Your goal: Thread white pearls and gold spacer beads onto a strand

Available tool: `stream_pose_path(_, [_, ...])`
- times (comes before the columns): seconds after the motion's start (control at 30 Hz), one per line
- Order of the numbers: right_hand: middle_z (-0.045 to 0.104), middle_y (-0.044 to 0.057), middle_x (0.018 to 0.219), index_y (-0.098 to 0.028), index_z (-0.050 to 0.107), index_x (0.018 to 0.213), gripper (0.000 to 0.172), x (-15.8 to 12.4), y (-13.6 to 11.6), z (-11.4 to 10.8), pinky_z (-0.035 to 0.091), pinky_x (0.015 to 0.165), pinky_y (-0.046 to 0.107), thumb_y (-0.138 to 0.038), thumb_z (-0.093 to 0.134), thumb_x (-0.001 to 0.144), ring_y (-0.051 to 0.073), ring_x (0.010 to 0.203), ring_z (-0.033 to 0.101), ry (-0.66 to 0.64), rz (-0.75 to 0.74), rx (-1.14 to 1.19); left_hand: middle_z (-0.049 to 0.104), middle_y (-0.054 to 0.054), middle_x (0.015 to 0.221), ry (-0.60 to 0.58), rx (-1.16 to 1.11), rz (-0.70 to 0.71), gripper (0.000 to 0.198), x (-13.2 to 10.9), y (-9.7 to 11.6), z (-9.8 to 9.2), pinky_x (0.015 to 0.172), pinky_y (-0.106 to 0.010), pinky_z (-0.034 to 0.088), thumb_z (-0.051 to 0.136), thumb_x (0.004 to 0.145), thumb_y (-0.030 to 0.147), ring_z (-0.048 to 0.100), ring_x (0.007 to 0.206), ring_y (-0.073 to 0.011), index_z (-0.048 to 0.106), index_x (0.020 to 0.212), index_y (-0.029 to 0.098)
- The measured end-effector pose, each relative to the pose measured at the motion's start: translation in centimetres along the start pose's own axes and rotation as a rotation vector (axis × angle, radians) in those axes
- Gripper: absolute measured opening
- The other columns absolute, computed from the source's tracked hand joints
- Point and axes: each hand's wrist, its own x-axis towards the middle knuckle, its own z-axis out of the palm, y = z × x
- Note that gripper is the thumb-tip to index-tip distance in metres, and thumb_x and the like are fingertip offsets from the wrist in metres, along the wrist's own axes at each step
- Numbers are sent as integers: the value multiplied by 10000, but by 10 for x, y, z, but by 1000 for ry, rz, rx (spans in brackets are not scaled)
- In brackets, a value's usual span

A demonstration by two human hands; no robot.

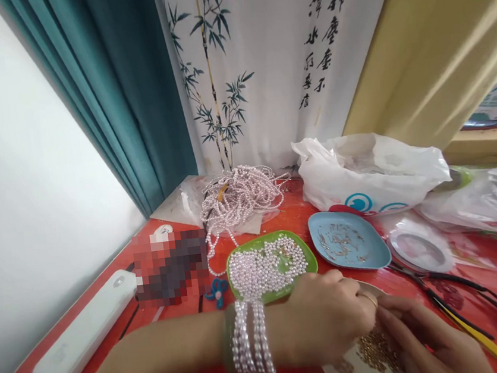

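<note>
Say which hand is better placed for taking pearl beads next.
Probably the left hand: it lies closest to the green tray of pearl beads, while the right hand sits farther off, by the plate of gold-coloured beads.

left hand (332, 314): curled | right hand (447, 331): half-curled | close together

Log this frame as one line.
left hand: bead strands around wrist | right hand: fingers at left hand, grip unclear | below: plate, gold beads | beyond: green tray, pearly beads, blue tray
</note>
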Motion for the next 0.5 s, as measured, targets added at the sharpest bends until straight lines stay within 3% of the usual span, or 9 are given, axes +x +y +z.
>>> stream_pose_path(0.2, [575, 7, 619, -225, 565, 769, 215, 10, -23, 3, 461, 512, 267, -435, 525, 752, 173, 566, 547, 36, 62, 191, 697, -66, 830, 39, -471, -345, 160, 5, -26, 8, 704, -303, 458, 503, 785, 181, 622, 758, -183, 657, 826, 170])
stream_pose_path(0.33, [575, -10, 614, -192, 583, 687, 202, 24, -37, -2, 453, 522, 223, -390, 619, 710, 121, 555, 535, -119, 212, 437, 702, -71, 834, 40, -747, -403, 144, -3, -37, 16, 711, -259, 470, 571, 728, 164, 637, 770, -166, 662, 838, 139])
stream_pose_path(0.5, [611, -14, 649, -158, 616, 701, 176, 39, -36, -2, 472, 561, 143, -292, 719, 653, 62, 578, 557, -194, 303, 786, 698, -56, 853, 65, -673, -375, 183, -8, -32, 18, 731, -260, 465, 523, 725, 109, 630, 786, -164, 665, 834, 145])
